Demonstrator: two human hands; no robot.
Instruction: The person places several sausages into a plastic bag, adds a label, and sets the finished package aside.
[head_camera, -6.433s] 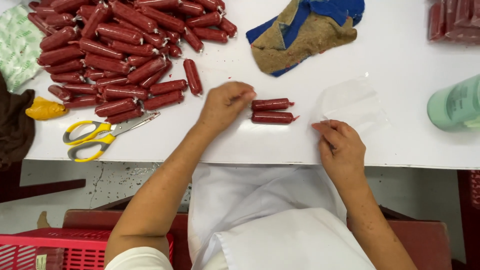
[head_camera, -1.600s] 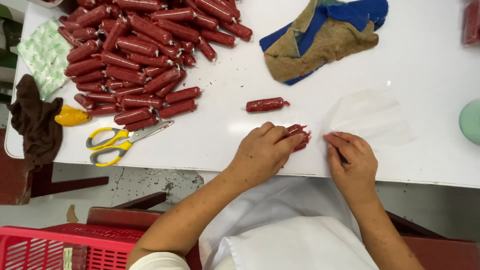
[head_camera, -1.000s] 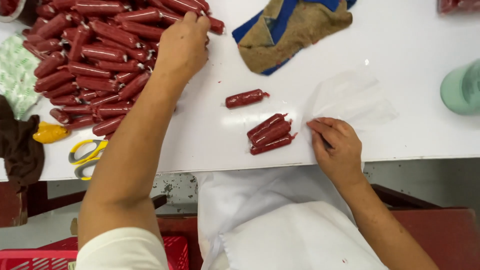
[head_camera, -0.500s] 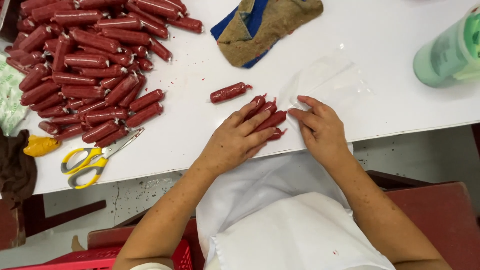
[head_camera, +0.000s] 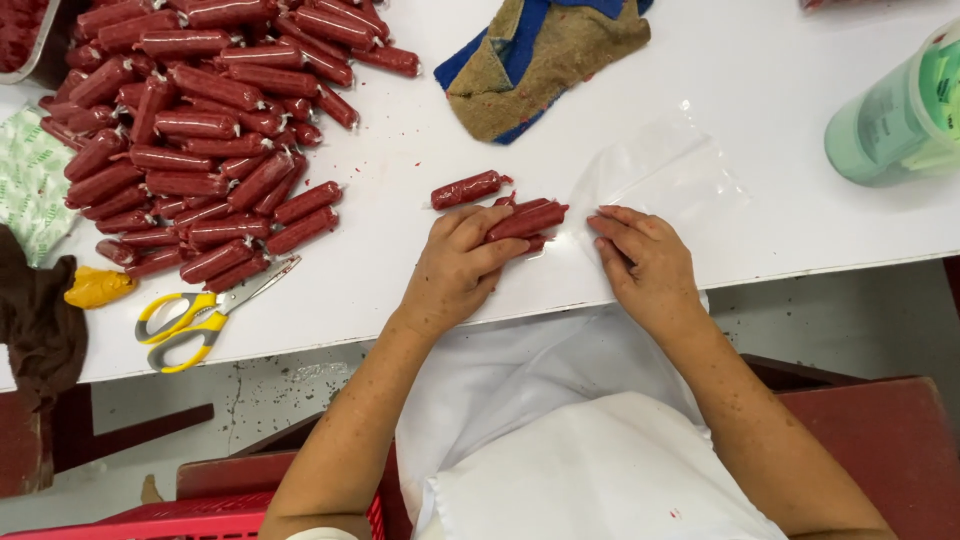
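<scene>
My left hand (head_camera: 455, 265) grips a small bunch of red sausages (head_camera: 527, 219) on the white table (head_camera: 400, 250), their ends pointing right toward a clear plastic bag (head_camera: 665, 170). My right hand (head_camera: 645, 265) rests on the near edge of that bag, fingers pinching its mouth. One loose sausage (head_camera: 467, 188) lies just above my left hand. A big pile of the same red sausages (head_camera: 200, 120) covers the table's left side.
Yellow-handled scissors (head_camera: 200, 315) lie near the front edge, left of my left hand. A brown and blue cloth (head_camera: 545, 55) lies at the back. A pale green tub (head_camera: 895, 110) stands at the right. A yellow object (head_camera: 97, 287) and a dark rag (head_camera: 35, 320) sit at far left.
My left hand reached to the pile, came back with sausages and gathered them into a bunch by the bag's mouth. The right hand stayed on the bag.
</scene>
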